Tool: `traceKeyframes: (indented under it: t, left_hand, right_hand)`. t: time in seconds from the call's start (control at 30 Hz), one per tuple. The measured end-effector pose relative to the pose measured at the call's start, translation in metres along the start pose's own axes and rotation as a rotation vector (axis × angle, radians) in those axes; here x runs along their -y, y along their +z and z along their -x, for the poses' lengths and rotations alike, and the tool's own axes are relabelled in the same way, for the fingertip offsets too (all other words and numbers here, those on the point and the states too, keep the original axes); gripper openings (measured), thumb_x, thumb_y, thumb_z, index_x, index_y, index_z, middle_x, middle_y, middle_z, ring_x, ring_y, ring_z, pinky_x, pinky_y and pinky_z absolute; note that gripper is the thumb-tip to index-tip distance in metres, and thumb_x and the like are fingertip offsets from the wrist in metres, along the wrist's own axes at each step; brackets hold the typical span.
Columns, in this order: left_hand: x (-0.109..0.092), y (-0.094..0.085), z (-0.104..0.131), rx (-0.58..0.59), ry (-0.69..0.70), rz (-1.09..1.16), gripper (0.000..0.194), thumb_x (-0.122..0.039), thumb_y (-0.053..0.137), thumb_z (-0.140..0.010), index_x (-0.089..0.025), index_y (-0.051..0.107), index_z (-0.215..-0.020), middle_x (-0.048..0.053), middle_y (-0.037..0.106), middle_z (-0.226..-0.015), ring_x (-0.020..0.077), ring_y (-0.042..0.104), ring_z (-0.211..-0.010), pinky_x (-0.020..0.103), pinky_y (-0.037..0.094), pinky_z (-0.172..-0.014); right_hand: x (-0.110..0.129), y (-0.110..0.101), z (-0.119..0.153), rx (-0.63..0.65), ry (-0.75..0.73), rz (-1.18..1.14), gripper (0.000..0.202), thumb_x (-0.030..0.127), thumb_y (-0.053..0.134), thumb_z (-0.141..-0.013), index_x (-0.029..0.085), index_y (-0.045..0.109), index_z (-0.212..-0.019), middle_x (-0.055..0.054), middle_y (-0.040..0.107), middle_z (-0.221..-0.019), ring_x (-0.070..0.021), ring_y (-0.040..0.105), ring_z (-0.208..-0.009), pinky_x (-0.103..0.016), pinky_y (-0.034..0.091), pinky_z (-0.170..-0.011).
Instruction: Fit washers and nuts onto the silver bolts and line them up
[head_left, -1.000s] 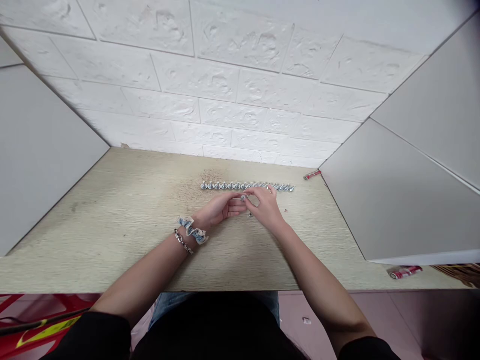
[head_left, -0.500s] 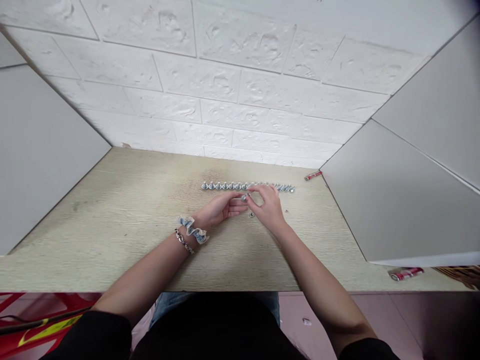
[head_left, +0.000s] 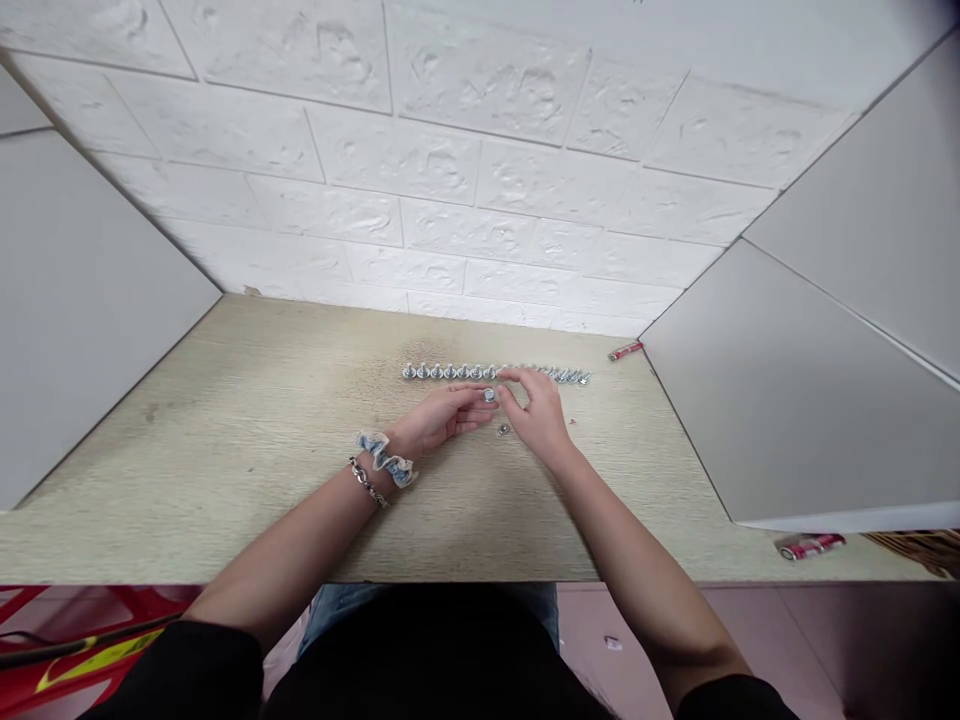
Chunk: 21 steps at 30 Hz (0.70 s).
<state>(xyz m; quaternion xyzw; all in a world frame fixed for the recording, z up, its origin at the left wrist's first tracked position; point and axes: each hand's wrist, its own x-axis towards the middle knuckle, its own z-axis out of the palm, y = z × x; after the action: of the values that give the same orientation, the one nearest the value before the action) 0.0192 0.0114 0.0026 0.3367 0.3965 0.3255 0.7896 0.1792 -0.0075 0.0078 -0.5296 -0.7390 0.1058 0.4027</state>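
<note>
Right hand (head_left: pixel 538 412) now off bolt (head_left: pixel 489 395), fingers (head_left: pixel 521 377) apart

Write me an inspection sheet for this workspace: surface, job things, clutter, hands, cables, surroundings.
Surface: pale wooden tabletop with reddish-brown specks.
Job things: a row of bolts, partly hidden by the right hand; one loose piece, probably a nut, nearer the person.
Clutter: a red battery at far right; another red battery near the front edge.
Hands: left hand holds a small metal part at its fingertips; the right hand is beside it, thumb and forefinger parted.
Cables: dark strip at lower left, perhaps one; unclear.
Surroundings: white brick-pattern wall behind.
</note>
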Motion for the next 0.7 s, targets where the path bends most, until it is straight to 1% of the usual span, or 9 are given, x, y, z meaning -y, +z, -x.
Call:
traceKeyframes:
  t: [0.1, 0.17, 0.3, 0.4, 0.57, 0.7]
  left_hand:
    - [0.0002, 0.0015, 0.0009, 0.003, 0.026, -0.03, 0.026, -0.017, 0.068, -0.072, -0.016, 0.063, -0.097, 0.007, 0.067, -0.089, 0.0083, 0.063, -0.065, 0.015, 0.045, -0.055]
    - [0.0009, 0.003, 0.0019, -0.004, 0.073, -0.062, 0.026, -0.016, 0.07, -0.068, -0.016, 0.063, -0.093, 0.005, 0.067, -0.085, 0.0072, 0.061, -0.064, 0.015, 0.043, -0.056]
    - [0.0032, 0.0063, 0.0029, -0.033, 0.194, -0.162, 0.015, -0.013, 0.069, -0.063, -0.014, 0.064, -0.077, -0.001, 0.062, -0.067, 0.0071, 0.057, -0.062, 0.016, 0.04, -0.058]
    - [0.0044, 0.0075, 0.0025, -0.068, 0.254, -0.187, 0.008, -0.013, 0.067, -0.061, -0.014, 0.062, -0.067, -0.002, 0.059, -0.063, 0.0068, 0.055, -0.061, 0.018, 0.04, -0.061]
    - [0.0042, 0.0068, 0.001, -0.073, 0.262, -0.216, 0.008, -0.013, 0.065, -0.059, -0.013, 0.062, -0.066, -0.002, 0.059, -0.063, 0.0062, 0.052, -0.059, 0.019, 0.039, -0.062]
    - [0.0041, 0.0069, 0.0008, -0.084, 0.277, -0.244, 0.005, -0.011, 0.063, -0.061, -0.013, 0.061, -0.065, -0.001, 0.058, -0.064, 0.006, 0.051, -0.059, 0.018, 0.039, -0.06]
  right_hand:
    - [0.0, -0.0002, -0.0001, -0.005, 0.01, -0.004, 0.018, 0.028, 0.048, -0.081, 0.022, 0.061, -0.092, -0.005, 0.067, -0.098, -0.0204, 0.058, -0.096, -0.041, 0.033, -0.093]
    - [-0.0002, 0.0001, -0.0001, 0.001, 0.01, -0.001, 0.018, 0.026, 0.048, -0.081, 0.022, 0.061, -0.092, -0.004, 0.067, -0.099, -0.0202, 0.058, -0.096, -0.041, 0.033, -0.093]
    - [-0.0008, 0.001, -0.0001, 0.011, 0.014, 0.007, 0.018, 0.026, 0.047, -0.081, 0.023, 0.062, -0.091, -0.004, 0.067, -0.097, -0.0205, 0.058, -0.096, -0.042, 0.033, -0.093]
    - [-0.0011, 0.002, 0.0005, 0.022, 0.025, -0.001, 0.019, 0.027, 0.047, -0.081, 0.023, 0.062, -0.091, -0.004, 0.067, -0.097, -0.0205, 0.059, -0.094, -0.043, 0.031, -0.095]
    - [-0.0013, 0.0036, 0.0022, 0.087, 0.03, -0.011, 0.02, 0.027, 0.045, -0.081, 0.024, 0.062, -0.093, -0.003, 0.068, -0.096, -0.0199, 0.061, -0.09, -0.048, 0.024, -0.099]
    - [-0.0013, 0.0033, 0.0021, 0.136, 0.014, -0.003, 0.018, 0.03, 0.048, -0.081, 0.025, 0.063, -0.091, -0.002, 0.068, -0.092, -0.0196, 0.06, -0.09, -0.048, 0.023, -0.1]
